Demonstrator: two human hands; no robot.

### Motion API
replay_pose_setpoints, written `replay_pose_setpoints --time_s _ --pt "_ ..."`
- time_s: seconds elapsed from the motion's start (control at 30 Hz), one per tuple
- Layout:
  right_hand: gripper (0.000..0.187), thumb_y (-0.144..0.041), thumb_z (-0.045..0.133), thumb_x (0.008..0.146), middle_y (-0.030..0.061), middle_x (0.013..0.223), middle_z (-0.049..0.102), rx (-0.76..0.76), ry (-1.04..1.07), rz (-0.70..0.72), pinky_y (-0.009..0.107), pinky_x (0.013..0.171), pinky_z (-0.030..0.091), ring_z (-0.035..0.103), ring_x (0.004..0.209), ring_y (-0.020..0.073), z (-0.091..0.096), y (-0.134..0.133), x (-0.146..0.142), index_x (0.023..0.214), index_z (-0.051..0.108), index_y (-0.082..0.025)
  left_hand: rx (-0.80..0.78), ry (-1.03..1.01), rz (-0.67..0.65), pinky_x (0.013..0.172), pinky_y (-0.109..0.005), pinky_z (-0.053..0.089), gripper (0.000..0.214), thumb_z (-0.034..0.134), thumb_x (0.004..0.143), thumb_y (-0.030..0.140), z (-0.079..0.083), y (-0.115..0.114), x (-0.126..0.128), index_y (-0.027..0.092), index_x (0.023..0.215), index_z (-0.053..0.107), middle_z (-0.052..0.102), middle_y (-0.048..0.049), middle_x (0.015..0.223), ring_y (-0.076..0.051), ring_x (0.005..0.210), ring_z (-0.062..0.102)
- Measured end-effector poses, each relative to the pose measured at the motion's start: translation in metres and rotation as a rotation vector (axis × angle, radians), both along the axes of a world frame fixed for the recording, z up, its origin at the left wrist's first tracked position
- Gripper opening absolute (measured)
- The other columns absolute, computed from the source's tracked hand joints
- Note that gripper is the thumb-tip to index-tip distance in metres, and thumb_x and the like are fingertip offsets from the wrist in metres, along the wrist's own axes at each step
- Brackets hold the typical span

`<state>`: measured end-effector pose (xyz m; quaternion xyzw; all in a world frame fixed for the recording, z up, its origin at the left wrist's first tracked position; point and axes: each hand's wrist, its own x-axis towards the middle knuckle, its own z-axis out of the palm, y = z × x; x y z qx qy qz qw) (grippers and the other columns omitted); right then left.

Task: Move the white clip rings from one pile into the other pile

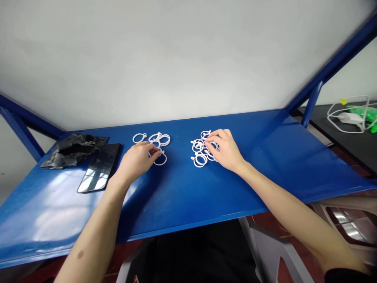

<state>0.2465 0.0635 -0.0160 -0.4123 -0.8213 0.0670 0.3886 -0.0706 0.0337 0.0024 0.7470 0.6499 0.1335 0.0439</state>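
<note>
White plastic rings, each with a small knob-like eyelet like curtain rings, lie in two groups on a blue table. At the left group, my left hand has its thumb and fingers pinched on a white curtain ring at the near side. My right hand reaches over the right-hand pile, where several rings overlap. Its fingers are bent together on a ring at the pile's far right, and the hand hides part of that pile. One single ring lies at the far left of the left group.
A dark phone or tablet and a crumpled black plastic bag lie on the left of the table. Blue frame bars slope up at both sides, with a pale wall behind. A white cable with adapter sits on a black surface at right.
</note>
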Motion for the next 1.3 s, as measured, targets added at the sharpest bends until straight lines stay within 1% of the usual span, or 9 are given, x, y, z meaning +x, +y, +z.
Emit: replay_pose_setpoints --time_s 0.23,0.37,0.5,0.67,0.8,0.87,0.93,1.07,1.3 --pt "0.011 -0.028 0.063 0.098 0.0079 0.107 0.068 -0.031 -0.007 0.003 0.048 0.093 0.053 0.055 0.107 0.0273 0.001 -0.004 -0.002 0.095 0.073 -0.024 0.006 0.055 0.030 0.072 -0.036 0.050 0.020 0.058 0.089 0.037 -0.006 -0.002 0.003 0.025 0.081 0.071 0.071 -0.0069 0.089 -0.028 0.089 0.066" --pt "0.011 -0.027 0.063 0.098 0.0082 0.107 0.068 -0.023 -0.015 0.004 0.049 0.094 0.052 0.055 0.107 0.0274 0.002 -0.005 -0.003 0.095 0.073 -0.023 0.039 0.016 0.087 0.074 -0.036 0.048 0.016 0.059 0.088 0.037 0.000 -0.002 -0.001 0.024 0.081 0.066 0.073 -0.0062 0.087 -0.029 0.091 0.066" --pt "0.010 -0.025 0.063 0.097 0.0081 0.106 0.069 0.010 -0.021 0.017 0.048 0.092 0.053 0.056 0.105 0.0271 0.003 -0.007 -0.005 0.095 0.073 -0.024 0.067 -0.119 0.178 0.070 -0.034 0.048 0.013 0.061 0.088 0.036 0.012 -0.005 0.001 0.024 0.085 0.063 0.074 -0.0032 0.081 -0.024 0.077 0.067" --pt "0.013 -0.028 0.061 0.099 0.0077 0.104 0.073 0.061 0.014 0.106 0.047 0.092 0.055 0.063 0.102 0.0257 0.010 -0.017 -0.011 0.103 0.072 -0.023 0.170 -0.373 0.120 0.065 -0.027 0.048 0.016 0.063 0.091 0.038 0.020 -0.017 0.032 0.023 0.088 0.065 0.075 0.0007 0.075 -0.015 0.064 0.065" --pt "0.025 -0.039 0.060 0.101 0.0051 0.104 0.076 -0.033 0.075 0.281 0.039 0.087 0.059 0.071 0.093 0.0202 0.014 -0.031 -0.020 0.120 0.066 -0.024 0.326 -0.452 0.006 0.069 -0.025 0.051 0.017 0.063 0.092 0.038 0.007 -0.031 0.068 0.022 0.094 0.069 0.077 -0.0003 0.082 -0.013 0.070 0.068" --pt "0.029 -0.040 0.061 0.100 0.0043 0.100 0.077 -0.074 0.097 0.311 0.035 0.082 0.061 0.072 0.087 0.0181 0.012 -0.037 -0.023 0.123 0.064 -0.023 0.374 -0.453 -0.046 0.073 -0.026 0.053 0.018 0.064 0.092 0.039 0.000 -0.037 0.080 0.022 0.094 0.071 0.078 -0.0016 0.084 -0.014 0.072 0.070" --pt "0.022 -0.035 0.060 0.101 0.0030 0.095 0.077 -0.083 0.114 0.302 0.031 0.075 0.060 0.073 0.081 0.0161 0.009 -0.039 -0.026 0.118 0.066 -0.022 0.395 -0.471 -0.088 0.077 -0.029 0.055 0.019 0.065 0.093 0.039 -0.004 -0.041 0.088 0.022 0.093 0.072 0.078 -0.0019 0.083 -0.015 0.074 0.071" --pt "0.012 -0.022 0.058 0.101 0.0023 0.092 0.078 -0.014 0.161 0.275 0.027 0.070 0.060 0.073 0.077 0.0140 0.007 -0.039 -0.029 0.105 0.069 -0.021 0.295 -0.633 -0.084 0.077 -0.028 0.057 0.017 0.069 0.091 0.039 0.000 -0.047 0.092 0.023 0.093 0.074 0.079 -0.0014 0.088 -0.015 0.076 0.073" --pt "0.016 -0.023 0.057 0.102 0.0025 0.089 0.079 0.067 0.116 0.271 0.031 0.073 0.062 0.074 0.081 0.0161 0.005 -0.038 -0.031 0.101 0.073 -0.022 -0.011 -0.951 0.014 0.071 -0.027 0.059 0.025 0.073 0.085 0.046 0.003 -0.044 0.092 0.021 0.084 0.073 0.079 -0.0031 0.083 -0.017 0.073 0.073"
